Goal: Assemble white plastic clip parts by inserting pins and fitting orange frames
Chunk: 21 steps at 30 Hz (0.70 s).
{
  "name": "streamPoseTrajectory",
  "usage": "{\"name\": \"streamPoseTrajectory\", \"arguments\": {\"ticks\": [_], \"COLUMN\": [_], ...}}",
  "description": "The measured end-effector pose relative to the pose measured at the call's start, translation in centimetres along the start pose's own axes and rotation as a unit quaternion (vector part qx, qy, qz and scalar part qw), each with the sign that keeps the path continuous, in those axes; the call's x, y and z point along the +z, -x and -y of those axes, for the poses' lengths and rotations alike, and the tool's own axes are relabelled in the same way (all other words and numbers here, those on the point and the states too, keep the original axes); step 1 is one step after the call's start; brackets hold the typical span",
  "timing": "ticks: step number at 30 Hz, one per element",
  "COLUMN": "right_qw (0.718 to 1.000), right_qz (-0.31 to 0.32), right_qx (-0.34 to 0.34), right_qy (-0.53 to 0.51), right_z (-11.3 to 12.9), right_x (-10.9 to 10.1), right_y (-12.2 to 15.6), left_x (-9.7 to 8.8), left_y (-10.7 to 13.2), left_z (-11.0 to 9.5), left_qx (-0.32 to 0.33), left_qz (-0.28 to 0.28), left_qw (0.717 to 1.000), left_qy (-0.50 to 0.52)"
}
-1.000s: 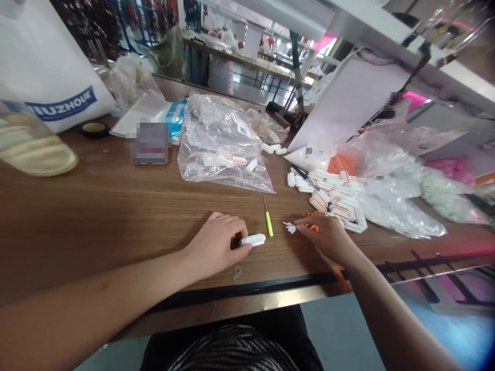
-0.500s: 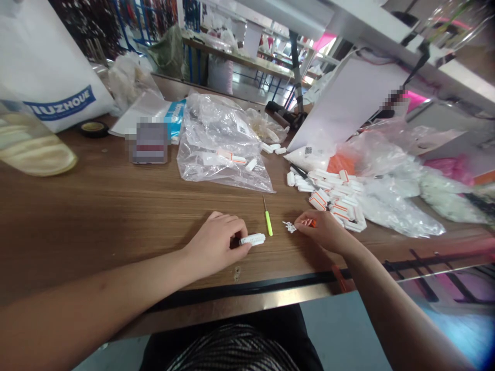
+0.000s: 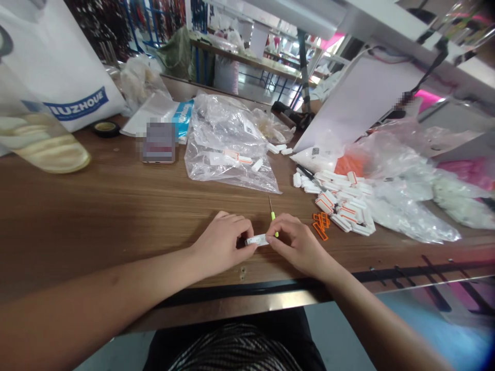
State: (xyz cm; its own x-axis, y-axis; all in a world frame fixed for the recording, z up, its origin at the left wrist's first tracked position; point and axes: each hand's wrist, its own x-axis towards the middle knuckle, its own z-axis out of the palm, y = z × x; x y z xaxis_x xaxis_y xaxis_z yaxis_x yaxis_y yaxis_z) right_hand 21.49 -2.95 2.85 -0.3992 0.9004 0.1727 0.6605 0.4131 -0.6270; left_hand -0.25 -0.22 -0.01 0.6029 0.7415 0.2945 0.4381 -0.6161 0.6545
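My left hand (image 3: 224,241) is closed, thumb and fingers gripping the left end of a small white plastic block (image 3: 257,240) just over the table. My right hand (image 3: 296,242) is at the block's right end, its thumb and fingertips pinched together; whatever is between them is too small to make out. Behind the right fingers lies a thin screwdriver-like tool (image 3: 273,214) with a yellow-green handle, partly covered by the hand. Several orange rectangular frames (image 3: 320,225) lie on the table just right of this hand. The small white bits seen earlier are hidden behind the right hand.
A heap of white blocks with orange edging (image 3: 344,198) lies to the right, beside clear plastic bags (image 3: 410,206). Farther back are a plastic bag (image 3: 220,134) with a few blocks, a pixelated device (image 3: 158,144) and a black tape roll (image 3: 106,129). The metal-trimmed table edge (image 3: 247,306) runs in front.
My right hand has moved left from the small white bits to the block's right end, uncovering the orange frames. My left hand keeps its grip. The view has shifted slightly.
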Motion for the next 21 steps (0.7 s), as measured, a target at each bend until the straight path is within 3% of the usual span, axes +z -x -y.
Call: {"name": "streamPoseTrajectory", "arguments": {"ticks": [21], "right_qw": [0.983], "right_qz": [-0.022], "right_qx": [-0.082], "right_qy": [0.165], "right_z": [0.81], "right_x": [-0.58], "right_y": [0.44], "left_x": [-0.11], "left_y": [-0.09], "left_z": [-0.14], "left_qx": [-0.006], "left_qz": [0.001], "left_qw": [1.0], "left_qy": [0.003]}}
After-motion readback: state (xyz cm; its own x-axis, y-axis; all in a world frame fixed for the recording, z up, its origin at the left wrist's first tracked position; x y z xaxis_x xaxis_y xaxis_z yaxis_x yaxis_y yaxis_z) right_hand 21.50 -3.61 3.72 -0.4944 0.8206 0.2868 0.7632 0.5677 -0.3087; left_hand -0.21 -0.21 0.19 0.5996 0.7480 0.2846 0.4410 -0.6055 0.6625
